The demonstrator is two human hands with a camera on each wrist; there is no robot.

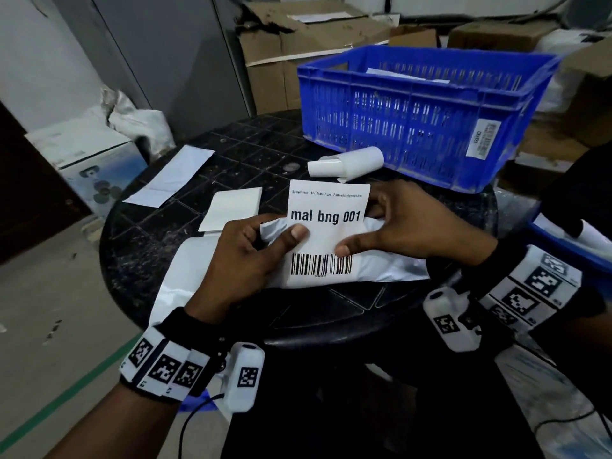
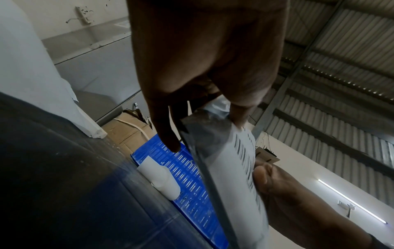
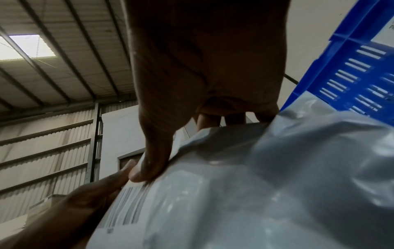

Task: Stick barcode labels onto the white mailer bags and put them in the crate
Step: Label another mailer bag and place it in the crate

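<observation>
The left hand [image 1: 251,256] and the right hand [image 1: 404,226] both grasp the barcode label [image 1: 328,233] and the white mailer bag [image 1: 374,266] under it. The left thumb presses the label near its left edge, and the other left fingers [image 2: 168,134] curl behind the bag; the right thumb presses just above the barcode, with the right fingers [image 3: 232,118] hooked over the far edge. The lower part of the label lies on the bag, while its upper part stands free above the fingers.

I judge the bag light, thin and soft. It wrinkles under the grip and its glossy skin looks slippery, so it is better to take it at both side edges and to keep it stretched. The label is a limp sheet and probably sticky behind; it should be smoothed from the thumbs outward, or it may crease.

Under the hands is a round black counter [image 1: 238,154] with a moulded grid, dusty. Beyond the fingers lie a flat white sheet [image 1: 231,208], a curled label roll [image 1: 347,165] and a long white strip [image 1: 172,175]. Farther, to the right of the fingers, stands the blue crate [image 1: 430,127] with slotted walls; something white already lies inside. Behind it are cardboard boxes [image 1: 298,38] and a grey wall; above is a corrugated metal roof [image 2: 341,50].
</observation>
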